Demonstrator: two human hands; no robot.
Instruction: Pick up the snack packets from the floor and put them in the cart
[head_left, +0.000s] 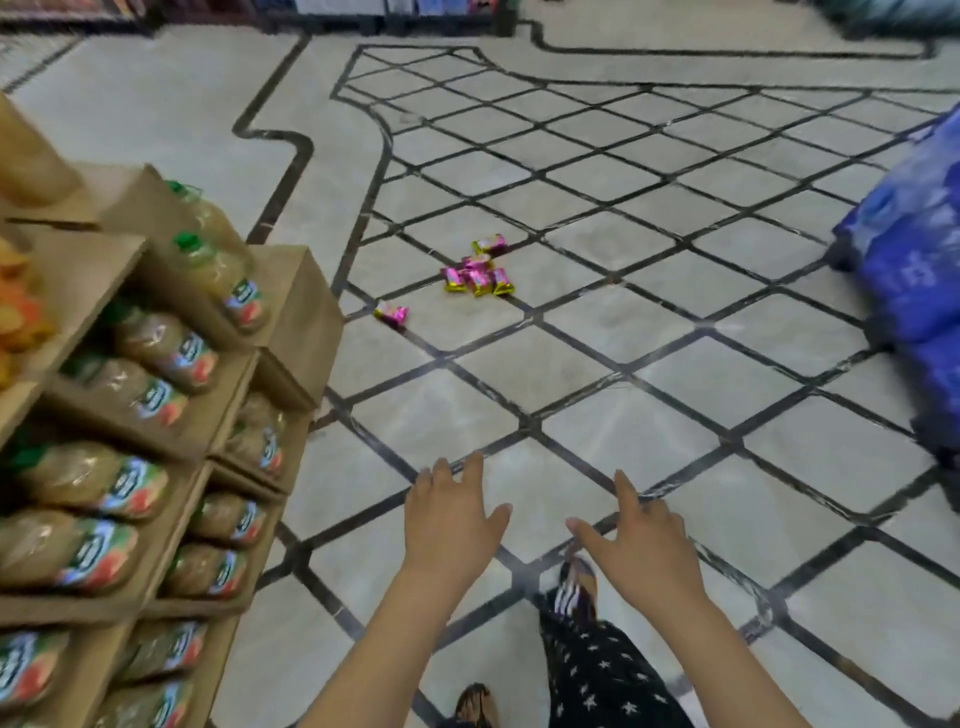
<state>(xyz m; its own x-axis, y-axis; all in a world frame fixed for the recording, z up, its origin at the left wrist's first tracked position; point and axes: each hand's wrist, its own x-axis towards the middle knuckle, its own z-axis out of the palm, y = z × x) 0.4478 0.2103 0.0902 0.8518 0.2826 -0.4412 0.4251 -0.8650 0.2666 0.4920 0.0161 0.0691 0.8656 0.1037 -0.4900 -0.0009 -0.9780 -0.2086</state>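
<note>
Several pink-and-yellow snack packets (477, 274) lie clustered on the tiled floor ahead of me. One more packet (392, 314) lies apart, to the left of the cluster, and another (490, 244) sits just behind it. My left hand (451, 519) and my right hand (640, 540) are stretched forward above the floor, fingers spread and relaxed, holding nothing. Both hands are well short of the packets. No cart is in view.
Cardboard display shelves (291, 312) stacked with juice bottles (156, 353) stand at the left. Blue wrapped bottle packs (914, 270) are piled at the right edge. My feet (576, 587) in sandals are on the floor below my hands. More shelving runs along the far wall.
</note>
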